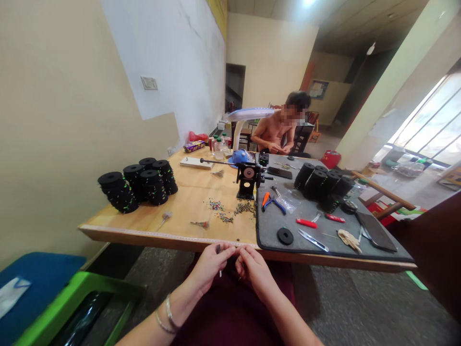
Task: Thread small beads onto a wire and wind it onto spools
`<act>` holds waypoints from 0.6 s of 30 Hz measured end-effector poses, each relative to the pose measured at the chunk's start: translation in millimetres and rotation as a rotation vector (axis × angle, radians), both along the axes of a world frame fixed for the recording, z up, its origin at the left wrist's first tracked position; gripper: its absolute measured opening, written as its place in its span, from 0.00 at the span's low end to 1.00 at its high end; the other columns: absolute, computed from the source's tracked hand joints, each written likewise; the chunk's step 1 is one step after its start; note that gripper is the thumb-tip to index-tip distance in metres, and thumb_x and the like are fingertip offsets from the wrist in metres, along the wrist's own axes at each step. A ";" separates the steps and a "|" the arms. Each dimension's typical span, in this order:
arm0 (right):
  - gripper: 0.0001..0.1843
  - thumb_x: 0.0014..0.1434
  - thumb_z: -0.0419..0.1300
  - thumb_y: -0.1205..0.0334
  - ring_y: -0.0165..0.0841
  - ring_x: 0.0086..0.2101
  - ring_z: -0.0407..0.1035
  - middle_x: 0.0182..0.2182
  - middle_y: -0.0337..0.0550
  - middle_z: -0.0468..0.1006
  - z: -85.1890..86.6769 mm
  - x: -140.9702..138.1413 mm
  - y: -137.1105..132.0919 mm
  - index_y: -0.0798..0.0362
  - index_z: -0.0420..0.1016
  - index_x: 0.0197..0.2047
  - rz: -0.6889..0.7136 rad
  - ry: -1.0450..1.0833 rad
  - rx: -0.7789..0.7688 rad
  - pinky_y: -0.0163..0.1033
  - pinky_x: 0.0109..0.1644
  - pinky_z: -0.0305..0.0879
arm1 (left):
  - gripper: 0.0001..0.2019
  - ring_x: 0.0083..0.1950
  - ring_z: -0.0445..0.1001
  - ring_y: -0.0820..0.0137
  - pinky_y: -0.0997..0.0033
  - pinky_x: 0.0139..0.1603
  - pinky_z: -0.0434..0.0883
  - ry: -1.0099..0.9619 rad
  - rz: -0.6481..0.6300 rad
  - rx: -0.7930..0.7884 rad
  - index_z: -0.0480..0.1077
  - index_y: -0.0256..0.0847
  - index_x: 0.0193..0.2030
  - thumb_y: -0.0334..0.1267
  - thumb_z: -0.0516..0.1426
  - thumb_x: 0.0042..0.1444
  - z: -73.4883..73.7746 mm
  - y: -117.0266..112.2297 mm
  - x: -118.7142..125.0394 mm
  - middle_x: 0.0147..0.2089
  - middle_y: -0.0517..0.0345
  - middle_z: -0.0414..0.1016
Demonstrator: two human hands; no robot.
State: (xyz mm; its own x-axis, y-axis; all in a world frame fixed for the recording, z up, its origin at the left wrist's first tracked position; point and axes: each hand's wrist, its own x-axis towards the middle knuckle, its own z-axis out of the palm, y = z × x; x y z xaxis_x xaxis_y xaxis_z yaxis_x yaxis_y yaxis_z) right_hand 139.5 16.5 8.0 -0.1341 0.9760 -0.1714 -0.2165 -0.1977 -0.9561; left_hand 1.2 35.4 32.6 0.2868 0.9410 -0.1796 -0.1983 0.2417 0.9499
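At the table's front edge my left hand (212,262) is closed in a pinch, with a small dark piece by its thumb and a short white bit below the fingers. Beside it, my right hand (254,266) is also pinched shut, its fingertips nearly meeting the left ones. What lies between the fingers is too small to name. Just beyond them on the wood are small piles of coloured beads (216,205) and dark metallic pieces (245,207). A bundle of thin pieces with orange ends (200,224) lies left of these.
Black foam spools (154,187) stand at the left; more spools (317,181) stand on the grey mat (266,235). A black hand-crank winder (247,180) sits mid-table. Pliers (274,205), snips (313,239) and a foam disc (285,236) lie right. Another person (277,129) sits opposite.
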 end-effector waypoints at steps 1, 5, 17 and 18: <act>0.21 0.54 0.57 0.43 0.21 0.14 0.52 0.14 0.30 0.66 -0.6 -0.6 -0.9 0.55 0.68 0.32 0.004 -0.003 -0.005 0.28 0.18 0.45 | 0.18 0.18 0.45 0.82 0.77 0.19 0.42 -0.003 0.006 -0.001 0.69 0.34 0.25 0.49 0.64 0.42 -0.2 0.1 -0.3 0.18 0.70 0.55; 0.22 0.54 0.56 0.41 0.21 0.13 0.52 0.13 0.31 0.67 -0.7 -1.8 -3.2 0.55 0.68 0.33 0.044 -0.014 -0.035 0.28 0.17 0.46 | 0.18 0.18 0.47 0.82 0.77 0.19 0.44 0.039 0.005 0.026 0.68 0.34 0.25 0.49 0.64 0.43 -1.3 0.0 -2.0 0.17 0.70 0.56; 0.19 0.52 0.61 0.49 0.27 0.22 0.68 0.23 0.38 0.74 17.3 1.8 3.6 0.56 0.70 0.37 0.085 0.006 0.049 0.33 0.27 0.64 | 0.13 0.24 0.63 0.73 0.74 0.28 0.60 0.327 -0.043 0.281 0.68 0.36 0.22 0.42 0.59 0.49 10.9 0.7 -3.6 0.20 0.60 0.69; 0.18 0.52 0.60 0.49 0.26 0.20 0.66 0.22 0.37 0.74 17.5 1.4 3.8 0.56 0.69 0.37 0.090 -0.034 0.075 0.32 0.25 0.63 | 0.12 0.24 0.63 0.73 0.74 0.28 0.60 0.333 -0.047 0.286 0.69 0.36 0.22 0.42 0.58 0.49 11.2 1.3 -3.7 0.20 0.60 0.69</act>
State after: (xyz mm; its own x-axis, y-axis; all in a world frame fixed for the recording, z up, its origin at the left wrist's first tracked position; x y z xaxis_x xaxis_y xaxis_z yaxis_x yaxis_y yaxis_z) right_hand 140.9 20.3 25.5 -0.2170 0.9706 -0.1041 -0.1686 -0.1423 -0.9754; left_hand -2.5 36.6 43.8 0.3010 0.9536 -0.0039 0.1346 -0.0384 0.9902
